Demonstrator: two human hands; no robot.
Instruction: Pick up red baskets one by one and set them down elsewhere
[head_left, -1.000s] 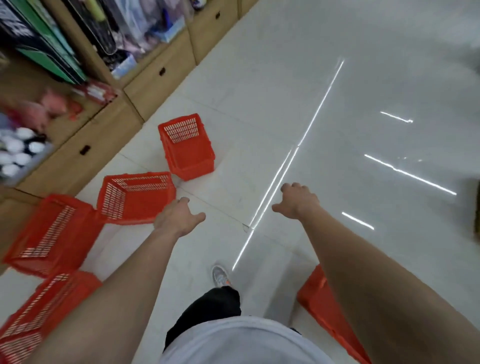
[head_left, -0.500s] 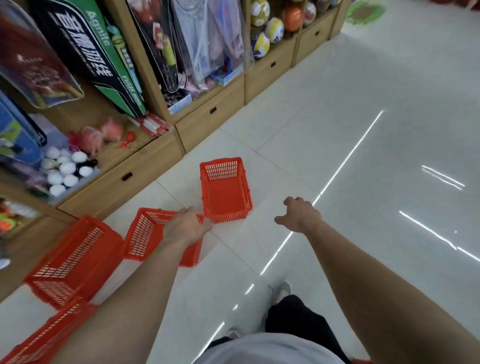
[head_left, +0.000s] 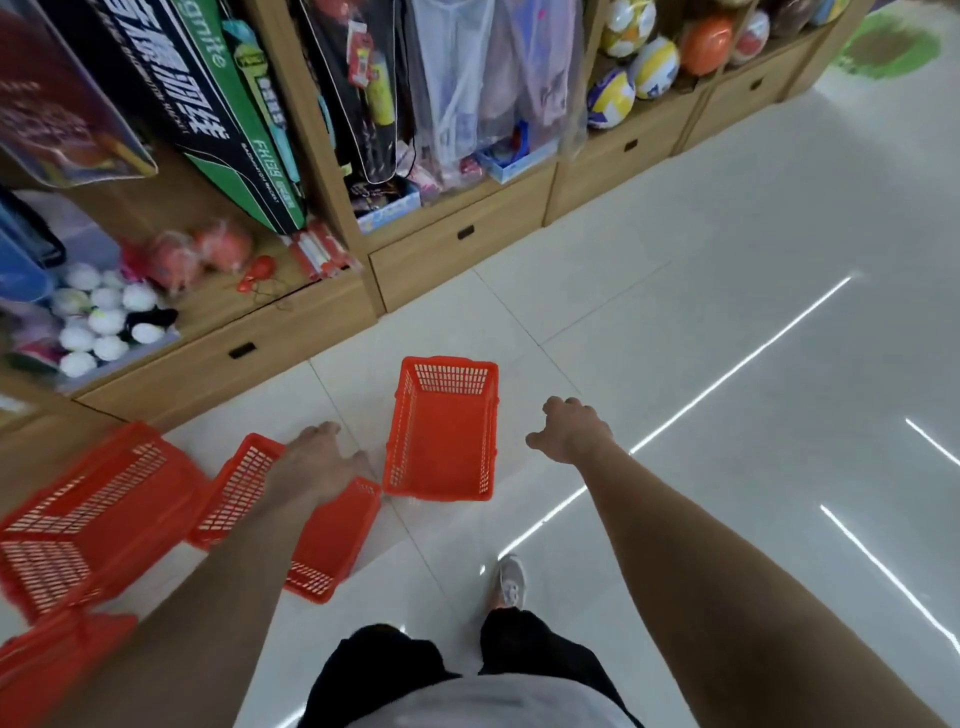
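Both hands are extending forward and downward above the tiled floor (head_left: 701, 291), with neither one grasping anything. The left hand (head_left: 317, 460) is hovering, knuckles up, over the middle red basket (head_left: 332, 540); its fingertips are blurring into the floor beyond, so contact with that basket cannot be determined, and the fingers are appearing loosely curled and released. The right hand (head_left: 569, 428) is hanging just to the right of the upright red basket (head_left: 441, 428), clearly apart from its rim, with the fingers bending down in a relaxed claw and the thumb pointing toward the basket. The upright red basket is standing open side up on the floor between the two hands, near the front edge of the wooden shelf unit (head_left: 457, 244). The middle red basket is lying tilted, and the left forearm is covering its centre. A third red basket (head_left: 88, 525) is lying on its side at the left edge of the floor, smeared by motion blur, and a fourth red basket (head_left: 57, 660) is being cut off at the lower left corner of the view. A grey shoe (head_left: 511, 582) is showing below the upright basket. Sports balls (head_left: 649, 67) are sitting on the shelf toward the upper right, partly cropped. White balls (head_left: 101, 322) at the left shelf are remaining too blurred to identify.
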